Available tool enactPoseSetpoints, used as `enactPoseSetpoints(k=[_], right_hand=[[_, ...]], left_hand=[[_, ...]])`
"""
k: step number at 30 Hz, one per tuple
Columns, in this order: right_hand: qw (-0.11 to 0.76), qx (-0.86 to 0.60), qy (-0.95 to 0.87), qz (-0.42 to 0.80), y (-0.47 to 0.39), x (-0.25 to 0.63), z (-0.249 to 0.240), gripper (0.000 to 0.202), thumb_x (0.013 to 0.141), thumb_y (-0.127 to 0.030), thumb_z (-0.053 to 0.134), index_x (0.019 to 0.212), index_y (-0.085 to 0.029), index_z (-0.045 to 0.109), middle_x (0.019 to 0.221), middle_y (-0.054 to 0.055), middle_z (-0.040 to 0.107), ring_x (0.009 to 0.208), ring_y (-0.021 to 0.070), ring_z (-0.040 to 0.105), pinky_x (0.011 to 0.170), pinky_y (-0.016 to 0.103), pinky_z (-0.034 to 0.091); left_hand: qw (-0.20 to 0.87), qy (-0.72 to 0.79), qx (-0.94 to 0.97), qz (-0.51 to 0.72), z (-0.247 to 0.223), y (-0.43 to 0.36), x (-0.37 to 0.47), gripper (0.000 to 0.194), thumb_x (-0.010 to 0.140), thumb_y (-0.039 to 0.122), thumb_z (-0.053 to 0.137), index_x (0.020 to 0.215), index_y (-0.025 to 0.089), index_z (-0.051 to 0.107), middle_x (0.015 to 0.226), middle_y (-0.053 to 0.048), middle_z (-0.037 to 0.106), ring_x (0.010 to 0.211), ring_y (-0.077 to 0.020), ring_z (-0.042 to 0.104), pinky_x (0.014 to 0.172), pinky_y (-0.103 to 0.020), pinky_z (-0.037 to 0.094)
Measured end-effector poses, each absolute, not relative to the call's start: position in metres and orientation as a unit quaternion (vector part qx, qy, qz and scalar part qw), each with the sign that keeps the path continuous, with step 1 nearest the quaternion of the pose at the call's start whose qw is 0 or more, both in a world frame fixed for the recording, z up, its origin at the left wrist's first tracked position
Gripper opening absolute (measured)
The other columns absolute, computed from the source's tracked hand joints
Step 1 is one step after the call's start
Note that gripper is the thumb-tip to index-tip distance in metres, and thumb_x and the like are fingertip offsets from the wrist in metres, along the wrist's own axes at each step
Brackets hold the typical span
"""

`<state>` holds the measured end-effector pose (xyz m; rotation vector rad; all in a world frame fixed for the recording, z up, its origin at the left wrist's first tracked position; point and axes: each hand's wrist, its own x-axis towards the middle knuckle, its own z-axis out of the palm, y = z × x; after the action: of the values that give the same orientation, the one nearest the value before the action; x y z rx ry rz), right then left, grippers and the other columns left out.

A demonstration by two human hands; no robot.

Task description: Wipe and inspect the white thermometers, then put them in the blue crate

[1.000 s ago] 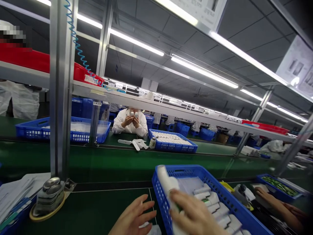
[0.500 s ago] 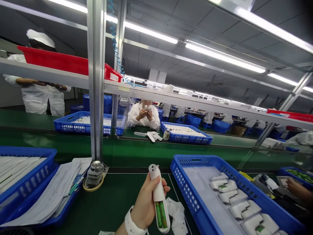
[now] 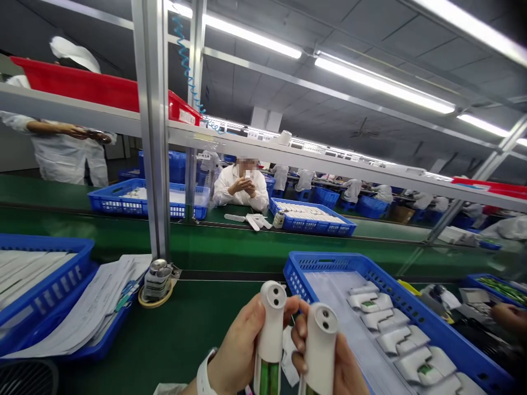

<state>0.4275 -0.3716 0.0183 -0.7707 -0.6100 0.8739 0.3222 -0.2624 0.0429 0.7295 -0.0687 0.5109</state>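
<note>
My left hand (image 3: 241,341) is wrapped round a white handheld device (image 3: 272,321) whose rounded top has two dark holes; green cells show in its open lower part. Close beside it on the right, my right hand (image 3: 343,362) grips a second white device (image 3: 321,343) of the same shape, also top up. The fingers of both hands come close together between the devices. A crumpled white cloth (image 3: 289,359) lies on the green table behind them. To the right, a blue crate (image 3: 329,329) holds several white devices in a row on a pale sheet.
At the left are a blue crate (image 3: 45,285) of white parts and a tray with papers (image 3: 90,302). A small metal can (image 3: 157,280) stands by the metal post (image 3: 153,137). A seated person (image 3: 241,186) works opposite; another person's hand (image 3: 509,317) shows at far right.
My right hand has come into view with a second white device. My left hand, still holding its device, sits slightly lower. The seated person's hands have shifted, and the view has moved a little.
</note>
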Motion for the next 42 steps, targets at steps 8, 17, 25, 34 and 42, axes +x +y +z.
enactPoseSetpoints(k=[8, 17, 25, 34, 42], right_hand=[[0.74, -0.28, -0.37, 0.487, -0.285, 0.429, 0.024, 0.044, 0.082, -0.061, 0.049, 0.09, -0.023, 0.069, 0.066, 0.003, 0.06, 0.058, 0.017, 0.055, 0.06, 0.032, 0.05], [0.752, -0.207, -0.348, 0.521, -0.265, 0.435, 0.015, 0.045, 0.081, -0.061, 0.049, 0.093, -0.023, 0.07, 0.076, 0.004, 0.063, 0.055, 0.0148, 0.054, 0.058, 0.033, 0.049], [0.752, -0.171, -0.304, 0.559, -0.268, 0.442, 0.013, 0.04, 0.085, -0.055, 0.05, 0.1, -0.023, 0.068, 0.078, 0.003, 0.064, 0.059, 0.0121, 0.058, 0.059, 0.026, 0.049], [0.759, -0.174, -0.338, 0.529, -0.276, 0.437, 0.021, 0.036, 0.085, -0.052, 0.051, 0.094, -0.021, 0.069, 0.078, 0.004, 0.064, 0.06, 0.0126, 0.057, 0.057, 0.025, 0.048], [0.747, -0.378, -0.408, 0.364, -0.278, 0.44, 0.013, 0.039, 0.088, -0.052, 0.048, 0.111, -0.024, 0.062, 0.094, 0.005, 0.064, 0.082, 0.0198, 0.059, 0.078, 0.034, 0.049]], left_hand=[[0.823, -0.033, 0.415, 0.385, 0.04, -0.228, 0.311, 0.038, 0.088, 0.042, 0.048, 0.122, 0.027, 0.057, 0.108, -0.009, 0.061, 0.083, -0.0169, 0.055, 0.072, -0.03, 0.048], [0.832, -0.023, 0.412, 0.372, 0.038, -0.215, 0.32, 0.038, 0.09, 0.04, 0.045, 0.123, 0.025, 0.057, 0.097, -0.007, 0.063, 0.071, -0.0126, 0.055, 0.07, -0.028, 0.048], [0.842, 0.008, 0.4, 0.361, 0.036, -0.216, 0.328, 0.042, 0.092, 0.04, 0.04, 0.121, 0.016, 0.057, 0.087, -0.007, 0.057, 0.07, -0.013, 0.054, 0.069, -0.027, 0.048], [0.848, -0.022, 0.387, 0.362, 0.037, -0.22, 0.326, 0.045, 0.086, 0.043, 0.051, 0.12, 0.015, 0.058, 0.088, -0.007, 0.057, 0.077, -0.015, 0.053, 0.068, -0.026, 0.05], [0.77, 0.031, 0.436, 0.465, 0.029, -0.229, 0.329, 0.065, 0.062, 0.042, 0.079, 0.121, 0.034, 0.055, 0.129, -0.004, 0.057, 0.115, -0.0241, 0.052, 0.094, -0.03, 0.046]])
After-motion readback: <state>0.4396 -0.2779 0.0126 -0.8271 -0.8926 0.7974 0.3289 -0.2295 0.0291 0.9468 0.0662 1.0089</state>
